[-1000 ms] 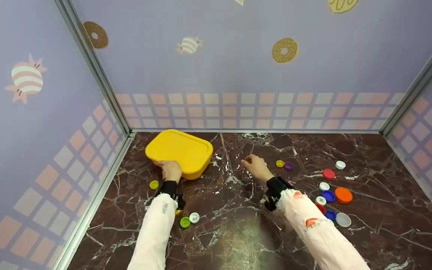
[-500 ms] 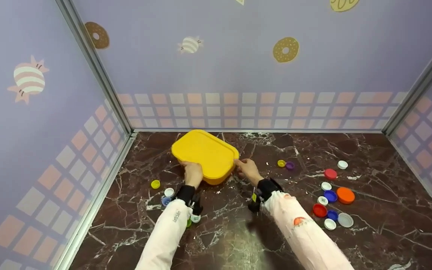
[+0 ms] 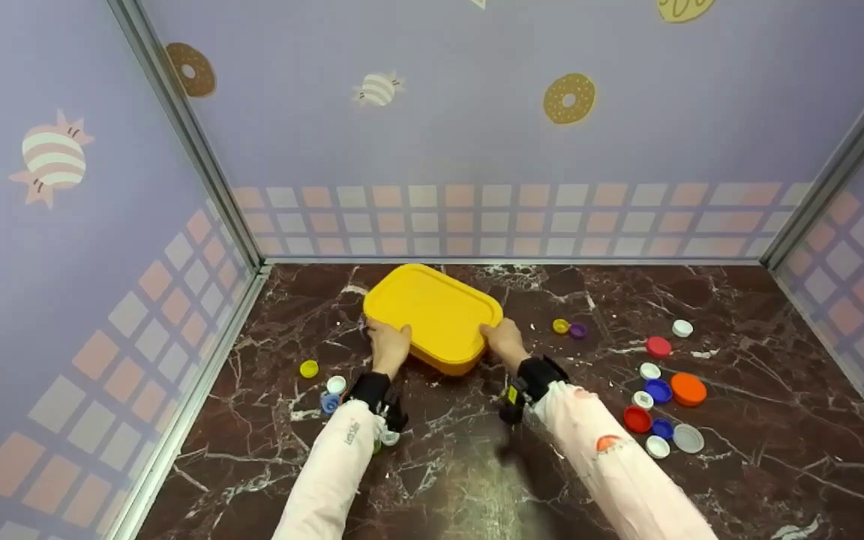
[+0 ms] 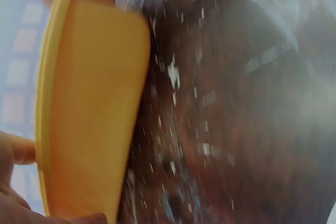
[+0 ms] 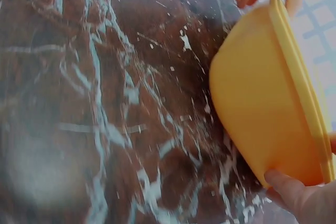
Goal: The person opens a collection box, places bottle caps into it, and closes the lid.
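Note:
Between my hands is a yellow plastic box (image 3: 432, 311) with its lid on, turned at an angle to the back wall. My left hand (image 3: 388, 345) grips its left side, thumb at the lid's rim and other fingers lower on the wall. On the opposite side my right hand (image 3: 505, 343) holds the right corner, with its thumb up on the lid's edge. The right wrist view shows a right fingertip (image 5: 281, 179) against the box's lower wall. Both wrist views show the box (image 4: 97, 103) side-on, close over the dark marbled surface. The lid hides what is inside.
Several loose bottle caps lie at right, among them an orange one (image 3: 688, 389) and a grey one (image 3: 688, 439). A yellow cap (image 3: 560, 326) touches a purple one (image 3: 578, 331). Left of my left arm are another yellow cap (image 3: 309, 369) and a white one (image 3: 336, 385). Walls border the surface.
The yellow box has moved right, first with my left hand alone. My right hand has come to its right corner and now grips it. White and blue caps at left have come into view.

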`<action>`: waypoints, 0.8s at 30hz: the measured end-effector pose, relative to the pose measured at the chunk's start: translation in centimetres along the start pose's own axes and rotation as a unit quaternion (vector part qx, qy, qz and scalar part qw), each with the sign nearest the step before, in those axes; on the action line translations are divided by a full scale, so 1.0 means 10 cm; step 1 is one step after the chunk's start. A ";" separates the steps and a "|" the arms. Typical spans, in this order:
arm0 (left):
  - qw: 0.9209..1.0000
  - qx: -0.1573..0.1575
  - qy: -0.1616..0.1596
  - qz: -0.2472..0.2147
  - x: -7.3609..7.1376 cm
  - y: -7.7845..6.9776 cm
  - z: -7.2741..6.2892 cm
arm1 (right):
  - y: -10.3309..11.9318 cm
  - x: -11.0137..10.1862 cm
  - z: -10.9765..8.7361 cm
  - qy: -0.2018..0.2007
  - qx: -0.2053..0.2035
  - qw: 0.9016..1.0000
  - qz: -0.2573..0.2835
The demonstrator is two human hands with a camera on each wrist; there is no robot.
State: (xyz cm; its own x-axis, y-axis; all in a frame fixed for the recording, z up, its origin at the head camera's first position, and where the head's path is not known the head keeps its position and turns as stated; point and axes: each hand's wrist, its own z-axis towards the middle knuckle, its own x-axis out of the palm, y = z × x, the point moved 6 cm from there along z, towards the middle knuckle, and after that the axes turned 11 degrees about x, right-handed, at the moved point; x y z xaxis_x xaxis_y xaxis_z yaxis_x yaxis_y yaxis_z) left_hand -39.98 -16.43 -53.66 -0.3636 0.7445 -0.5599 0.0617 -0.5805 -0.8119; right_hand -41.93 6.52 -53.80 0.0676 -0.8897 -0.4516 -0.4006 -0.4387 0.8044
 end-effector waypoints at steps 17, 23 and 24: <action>0.979 0.177 0.095 0.043 0.22 0.07 0.14 | -0.34 -0.92 0.00 0.058 0.014 0.998 0.004; 0.979 0.164 0.111 0.040 0.19 -0.41 -0.28 | -0.48 -1.17 0.03 0.063 0.024 0.998 0.015; 0.980 0.165 0.108 0.039 0.20 -0.44 -0.31 | -0.49 -1.21 0.03 0.062 0.024 0.998 0.011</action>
State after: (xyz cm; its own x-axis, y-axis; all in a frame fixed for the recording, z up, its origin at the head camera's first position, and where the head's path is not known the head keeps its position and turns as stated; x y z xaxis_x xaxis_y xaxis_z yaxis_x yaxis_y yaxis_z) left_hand -38.07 -11.42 -51.73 -0.1617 0.7249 -0.6695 -0.2352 -0.6872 -0.6873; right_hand -41.08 19.45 -52.46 0.1689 -0.9093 -0.3804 -0.4470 -0.4146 0.7927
